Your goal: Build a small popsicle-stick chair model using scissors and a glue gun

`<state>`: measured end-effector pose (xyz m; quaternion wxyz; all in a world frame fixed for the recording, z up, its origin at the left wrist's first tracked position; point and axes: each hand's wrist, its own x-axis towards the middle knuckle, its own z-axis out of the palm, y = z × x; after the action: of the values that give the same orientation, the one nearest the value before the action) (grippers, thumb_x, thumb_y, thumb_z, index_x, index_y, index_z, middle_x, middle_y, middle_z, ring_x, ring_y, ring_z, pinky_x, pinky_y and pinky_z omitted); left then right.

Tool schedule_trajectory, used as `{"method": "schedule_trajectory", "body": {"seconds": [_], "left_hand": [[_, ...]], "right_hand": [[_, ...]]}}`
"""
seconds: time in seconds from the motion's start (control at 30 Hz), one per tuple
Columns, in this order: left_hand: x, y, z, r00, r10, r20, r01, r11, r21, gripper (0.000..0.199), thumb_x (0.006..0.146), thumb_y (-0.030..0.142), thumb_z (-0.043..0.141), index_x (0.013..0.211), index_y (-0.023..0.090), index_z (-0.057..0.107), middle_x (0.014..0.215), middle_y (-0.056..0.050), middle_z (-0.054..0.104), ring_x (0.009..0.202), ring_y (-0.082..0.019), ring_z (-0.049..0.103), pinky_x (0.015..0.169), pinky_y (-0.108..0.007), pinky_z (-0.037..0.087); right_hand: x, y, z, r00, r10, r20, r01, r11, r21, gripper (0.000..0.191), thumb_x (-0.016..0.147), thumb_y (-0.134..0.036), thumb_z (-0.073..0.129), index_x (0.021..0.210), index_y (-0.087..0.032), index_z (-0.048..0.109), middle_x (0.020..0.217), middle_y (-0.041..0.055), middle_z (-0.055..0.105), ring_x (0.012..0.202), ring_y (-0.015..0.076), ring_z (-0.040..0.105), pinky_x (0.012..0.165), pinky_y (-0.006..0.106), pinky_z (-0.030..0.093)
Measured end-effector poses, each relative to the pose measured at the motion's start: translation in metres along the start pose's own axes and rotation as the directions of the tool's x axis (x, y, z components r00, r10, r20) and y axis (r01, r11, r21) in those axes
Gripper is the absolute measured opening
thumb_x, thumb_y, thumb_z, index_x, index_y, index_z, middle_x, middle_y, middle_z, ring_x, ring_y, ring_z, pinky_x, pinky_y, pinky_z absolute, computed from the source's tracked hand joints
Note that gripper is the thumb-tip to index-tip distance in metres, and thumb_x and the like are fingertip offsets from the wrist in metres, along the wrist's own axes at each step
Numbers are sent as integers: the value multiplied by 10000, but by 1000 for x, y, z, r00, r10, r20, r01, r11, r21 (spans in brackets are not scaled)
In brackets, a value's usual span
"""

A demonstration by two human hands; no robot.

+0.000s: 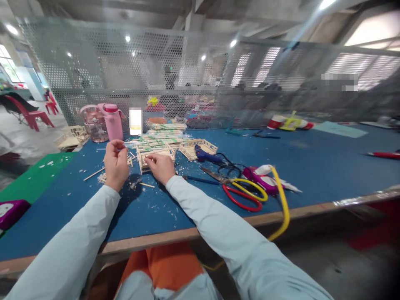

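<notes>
Perforated screen (134,66) along far side of blue tabletop (312,162). Pink bottle (114,125) far left. Red-and-yellow scissors (245,206) near, right of hands. Left hand (116,167) raised, fingers curled, hold unclear. Right hand (162,167) lower, fingers pinched at wooden frame (143,166), left of centre; exact hold unclear. Blue glue gun (206,155) right of frame. Loose stick (93,174) left.

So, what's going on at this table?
A person's right hand is at a small wooden-stick frame on the blue tabletop; its exact grip is unclear. The left hand is curled beside it; whether it holds anything is hard to tell. A second frame, a glue gun and scissors lie to the right.
</notes>
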<state>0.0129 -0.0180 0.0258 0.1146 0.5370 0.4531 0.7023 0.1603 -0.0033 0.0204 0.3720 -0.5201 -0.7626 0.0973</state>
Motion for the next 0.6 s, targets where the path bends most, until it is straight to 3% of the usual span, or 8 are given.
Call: {"method": "schedule_trajectory", "body": {"seconds": [0.3,0.4,0.5,0.6], "left_hand": [[-3,-4,2,1000,-17,26,16,999,45,103,798,278,477,844,193,510,650,34,495,557,-109,444,540,-225,345],[-10,5,0,984,-13,180,-9,993,120,210,816,354,455,708,184,516,560,44,452,530,-109,423,524,-226,333],[-17,13,-2,913,15,408,-104,975,197,283,788,410,499,617,185,486,528,45,437,516,-106,405,521,-230,318],[-19,14,-3,855,37,517,-186,953,240,333,801,438,495,585,194,427,516,49,417,503,-103,383,516,-231,299]], "right_hand": [[0,-2,-3,1000,-9,6,9,1000,-18,234,863,-326,549,918,-214,747,786,26,742,719,142,637,649,231,394],[-6,-2,-9,994,-111,24,112,993,-43,201,841,-312,571,879,-215,742,808,22,740,753,140,640,685,228,402],[-12,0,-14,947,-311,85,320,940,-116,168,821,-274,590,901,-198,718,882,42,735,823,157,641,726,239,410],[-13,1,-15,918,-372,134,391,904,-173,159,832,-243,571,920,-183,689,888,56,731,818,170,641,711,253,412]]}}
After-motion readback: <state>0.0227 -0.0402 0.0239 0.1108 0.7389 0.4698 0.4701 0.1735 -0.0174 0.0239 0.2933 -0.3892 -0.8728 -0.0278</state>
